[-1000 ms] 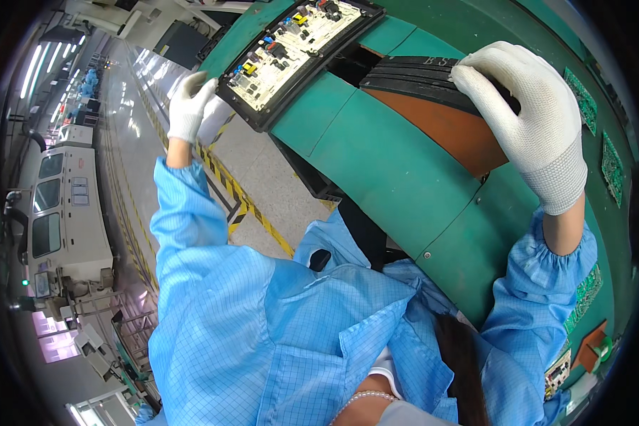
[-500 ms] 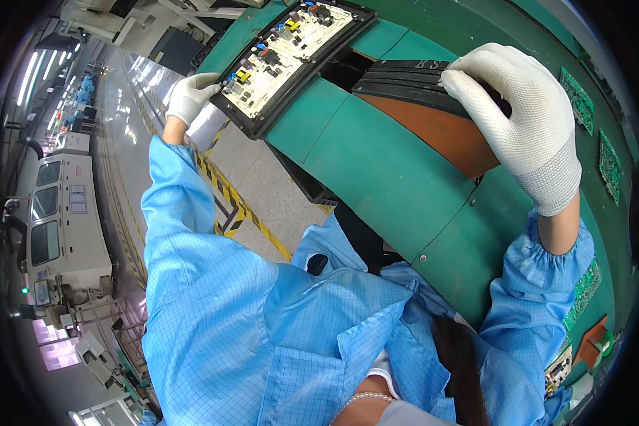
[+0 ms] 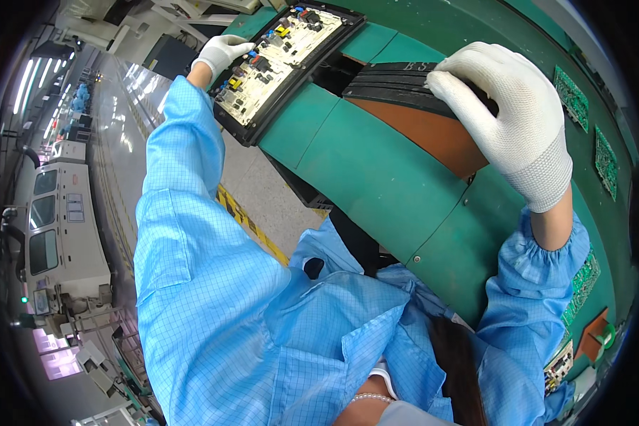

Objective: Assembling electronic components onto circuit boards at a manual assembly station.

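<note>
left hand (image 3: pixel 224 54) bends over the black-framed tray (image 3: pixel 302 77) at its circuit boards (image 3: pixel 264 78), whether gripping cannot be told; right hand (image 3: pixel 508 117) clasps a black-edged brown panel (image 3: pixel 424 130) right of the tray, on the green bench (image 3: pixel 362 177) under both.

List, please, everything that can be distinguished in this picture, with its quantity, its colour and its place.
black frame: 1, black, top centre
circuit boards: apparently 2, cream with coloured components, inside the frame
black strips: several, black, stacked near the right hand
brown panel: 1, brown, below the strips
work surface: 1, green, centre to right
green boards: at least 3, green, right edge
small brown piece: 1, brown, lower right
machine: 1, white, left
floor tape: several strips, yellow and black, left of centre
coat: 1, blue, lower centre
left hand: 1, white glove, at the frame's left edge
right hand: 1, white glove, at the strips' end
</note>
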`<state>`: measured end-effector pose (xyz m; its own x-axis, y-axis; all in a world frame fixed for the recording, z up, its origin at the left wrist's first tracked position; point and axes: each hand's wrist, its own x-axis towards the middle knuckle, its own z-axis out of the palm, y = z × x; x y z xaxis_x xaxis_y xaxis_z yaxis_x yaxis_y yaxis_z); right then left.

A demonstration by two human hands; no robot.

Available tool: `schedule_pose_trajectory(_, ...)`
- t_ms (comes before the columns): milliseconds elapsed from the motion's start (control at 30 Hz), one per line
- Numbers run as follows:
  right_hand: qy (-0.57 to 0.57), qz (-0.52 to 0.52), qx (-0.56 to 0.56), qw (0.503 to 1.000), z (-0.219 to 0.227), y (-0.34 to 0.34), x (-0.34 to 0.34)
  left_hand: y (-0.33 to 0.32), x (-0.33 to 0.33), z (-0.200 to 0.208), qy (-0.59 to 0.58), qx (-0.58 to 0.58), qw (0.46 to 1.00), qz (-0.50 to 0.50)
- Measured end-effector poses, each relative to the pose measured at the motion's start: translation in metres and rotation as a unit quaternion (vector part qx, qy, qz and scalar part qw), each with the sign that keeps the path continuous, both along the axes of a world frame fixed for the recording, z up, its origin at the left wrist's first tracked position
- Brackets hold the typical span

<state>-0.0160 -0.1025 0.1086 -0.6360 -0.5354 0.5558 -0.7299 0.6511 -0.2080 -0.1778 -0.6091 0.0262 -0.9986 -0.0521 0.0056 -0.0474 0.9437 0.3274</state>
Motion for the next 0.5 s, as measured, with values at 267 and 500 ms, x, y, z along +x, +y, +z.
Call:
schedule_pose_trajectory(267,0.008,-0.001,-0.006,1.000,0.000,0.001,0.000,0.004,-0.003,0.001,0.014,-0.083,0.996,-0.016)
schedule_pose_trajectory(500,0.010,0.006,-0.008,1.000,-0.002,0.003,-0.001,0.066,0.043,0.013,0.182,-0.047,0.979,-0.084)
